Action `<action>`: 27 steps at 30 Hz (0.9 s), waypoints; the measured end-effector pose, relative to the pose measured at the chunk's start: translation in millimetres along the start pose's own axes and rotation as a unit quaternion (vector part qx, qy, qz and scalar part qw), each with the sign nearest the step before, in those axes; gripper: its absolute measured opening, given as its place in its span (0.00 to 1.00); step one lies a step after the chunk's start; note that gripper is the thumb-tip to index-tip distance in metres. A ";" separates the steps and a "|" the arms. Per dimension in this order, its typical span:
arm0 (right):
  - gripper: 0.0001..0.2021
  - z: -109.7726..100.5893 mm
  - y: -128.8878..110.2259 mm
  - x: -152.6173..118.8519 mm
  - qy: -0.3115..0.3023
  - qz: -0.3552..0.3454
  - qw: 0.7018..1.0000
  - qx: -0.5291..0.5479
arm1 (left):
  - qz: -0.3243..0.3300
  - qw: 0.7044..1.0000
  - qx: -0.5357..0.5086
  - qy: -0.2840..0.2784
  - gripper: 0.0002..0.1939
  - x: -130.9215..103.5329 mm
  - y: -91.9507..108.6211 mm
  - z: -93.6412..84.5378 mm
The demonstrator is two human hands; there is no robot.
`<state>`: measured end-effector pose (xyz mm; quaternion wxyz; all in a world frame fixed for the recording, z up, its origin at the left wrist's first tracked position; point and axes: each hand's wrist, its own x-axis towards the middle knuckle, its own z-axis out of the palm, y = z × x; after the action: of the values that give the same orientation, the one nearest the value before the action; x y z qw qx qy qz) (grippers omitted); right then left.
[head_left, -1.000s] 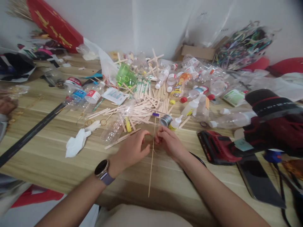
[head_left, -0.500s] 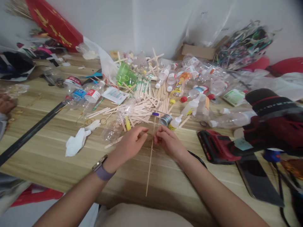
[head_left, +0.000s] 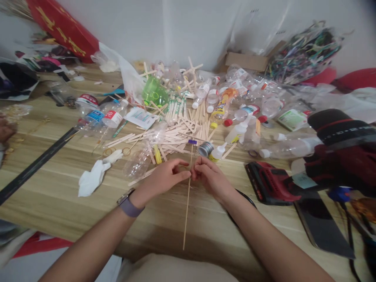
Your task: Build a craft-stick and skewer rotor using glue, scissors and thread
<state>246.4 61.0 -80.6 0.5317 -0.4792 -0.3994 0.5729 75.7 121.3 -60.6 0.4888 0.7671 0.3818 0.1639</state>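
A long thin wooden stick (head_left: 187, 211) points toward me, with a small purple piece (head_left: 192, 142) at its far end. My right hand (head_left: 207, 174) is closed beside the stick, its fingertips pinched together at it; a thin strand shows just below them. From the other side my left hand (head_left: 167, 176), with a watch on the wrist, has thumb and fingers apart, the thumb tip at the stick. A wire spool (head_left: 205, 149) and a small white glue bottle (head_left: 218, 152) stand just beyond my right hand.
Craft sticks (head_left: 176, 137) lie heaped behind the hands, among plastic bottles (head_left: 290, 147). A red and black power tool (head_left: 270, 183) and a dark phone (head_left: 323, 227) are on the right. At left are a white glove (head_left: 93, 178), a black bar (head_left: 38, 164) and another person's hand (head_left: 5, 129).
My left hand has moved right, bringing its thumb to the stick. The stick's near end has shifted slightly right and toward me. My right hand stays closed at nearly the same spot.
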 end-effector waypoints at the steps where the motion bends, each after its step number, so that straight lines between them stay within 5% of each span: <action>1: 0.06 -0.1 0.1 0.0 0.000 0.000 1.000 -0.001 | 0.007 1.000 0.009 0.006 0.17 -0.8 0.8 0.4; 6: 0.05 0.4 0.5 -0.4 0.000 -0.001 1.000 -0.006 | 0.028 0.998 0.027 0.039 0.05 -1.1 2.9 6.9; 21: 0.06 -3.3 -11.2 -10.4 0.013 -0.044 0.995 -0.089 | -0.106 0.975 -0.193 0.021 0.16 -6.0 8.6 14.3; 27: 0.06 -4.4 -9.7 -9.8 0.024 -0.058 0.991 -0.118 | -0.133 0.970 -0.203 0.014 0.15 -4.1 7.1 14.1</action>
<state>252.6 52.1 -70.9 0.5133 -0.5280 -0.4784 0.4785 84.8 107.8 -60.5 0.6461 0.5921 0.4460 0.1820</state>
